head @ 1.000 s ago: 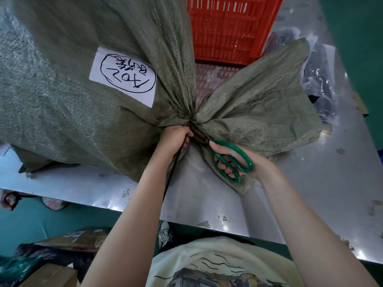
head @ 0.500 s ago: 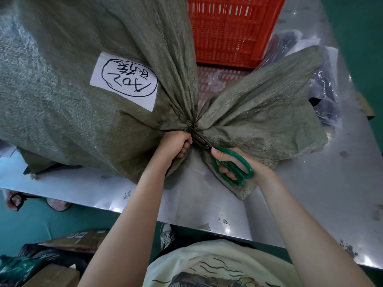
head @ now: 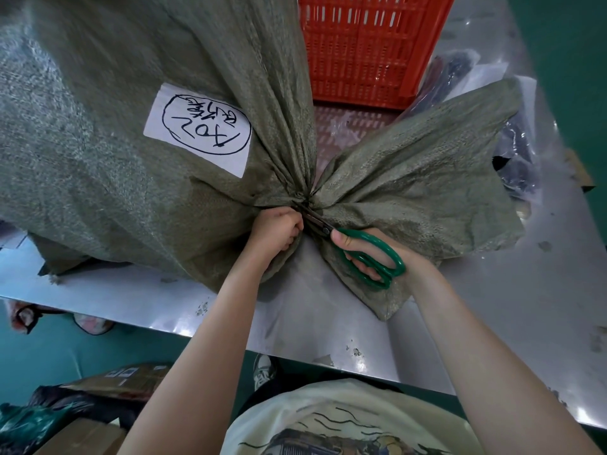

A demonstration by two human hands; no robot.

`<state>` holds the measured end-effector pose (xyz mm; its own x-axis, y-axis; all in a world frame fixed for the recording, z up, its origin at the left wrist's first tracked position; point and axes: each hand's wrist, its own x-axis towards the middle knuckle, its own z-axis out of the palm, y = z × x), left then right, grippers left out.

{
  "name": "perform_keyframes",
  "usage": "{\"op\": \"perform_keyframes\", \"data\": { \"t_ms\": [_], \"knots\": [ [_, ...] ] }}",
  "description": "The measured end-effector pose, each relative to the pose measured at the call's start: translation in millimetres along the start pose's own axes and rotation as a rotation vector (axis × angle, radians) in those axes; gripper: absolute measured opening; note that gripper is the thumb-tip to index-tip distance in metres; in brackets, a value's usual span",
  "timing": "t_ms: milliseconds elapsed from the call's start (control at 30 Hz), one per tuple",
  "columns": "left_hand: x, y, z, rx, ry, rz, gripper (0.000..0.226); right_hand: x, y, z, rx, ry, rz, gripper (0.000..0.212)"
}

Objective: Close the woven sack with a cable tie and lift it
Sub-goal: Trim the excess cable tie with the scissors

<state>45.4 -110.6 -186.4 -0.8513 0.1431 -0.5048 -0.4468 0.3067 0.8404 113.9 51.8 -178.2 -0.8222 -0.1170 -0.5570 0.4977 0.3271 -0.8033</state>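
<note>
A big grey-green woven sack [head: 108, 178] lies on the steel table, its mouth gathered into a tight neck [head: 303, 200] with the loose top [head: 420, 188] fanned out to the right. A white paper label [head: 200, 129] with handwriting is stuck on its side. My left hand [head: 276, 229] is fisted just below the neck, gripping the sack there; the cable tie itself is hard to make out. My right hand [head: 371, 254] holds green-handled scissors [head: 374, 254], whose dark blades [head: 315, 218] reach into the neck beside my left fist.
An orange plastic crate [head: 371, 47] stands behind the sack. Clear bags of dark items [head: 515, 152] lie at the right on the steel table [head: 492, 307]. Cardboard boxes [head: 124, 382] and bags sit on the green floor below the table's front edge.
The view has shifted slightly, so the sack and hands sit lower in frame. The dark tie tail hanging below my left hand a second ago is no longer visible. Both hands stay at the neck.
</note>
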Motion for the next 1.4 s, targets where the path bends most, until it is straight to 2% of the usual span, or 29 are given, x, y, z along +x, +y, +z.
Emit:
{"op": "perform_keyframes", "data": {
  "t_ms": [133,367,533,700,800,833,900,967,1033,1267,1400],
  "knots": [
    [0,-2,1,0.007,0.033,0.022,0.036,2,1,7,0.019,0.074,0.018,0.052],
    [1,-2,4,0.009,0.061,0.022,0.037,7,3,16,-0.079,0.094,0.015,0.040],
    [1,-5,5,0.015,0.076,0.038,0.038,8,5,23,-0.230,0.249,-0.039,0.026],
    [-6,-4,6,-0.111,-0.037,0.081,0.036,-4,9,9,-0.050,0.098,0.026,0.039],
    [-6,-2,9,-0.210,-0.036,0.073,0.034,-18,15,0,0.052,0.008,0.054,0.043],
    [-4,-1,12,-0.228,-0.026,0.069,0.034,-23,18,-4,0.086,0.027,0.044,0.045],
    [-4,2,18,-0.255,-0.033,0.064,0.035,-33,24,-9,0.163,0.080,0.004,0.035],
    [-7,9,29,-0.258,-0.080,0.081,0.036,-42,30,-14,0.237,0.131,-0.031,0.023],
    [-12,18,45,-0.229,-0.129,0.117,0.037,-49,36,-19,0.280,0.194,-0.047,0.021],
    [-24,41,96,-0.091,-0.262,0.177,0.035,-77,66,-36,0.409,0.464,-0.080,0.026],
    [-38,50,141,-0.127,-0.420,0.163,0.035,-101,87,-45,0.466,0.757,-0.017,0.030]
  ]
}}
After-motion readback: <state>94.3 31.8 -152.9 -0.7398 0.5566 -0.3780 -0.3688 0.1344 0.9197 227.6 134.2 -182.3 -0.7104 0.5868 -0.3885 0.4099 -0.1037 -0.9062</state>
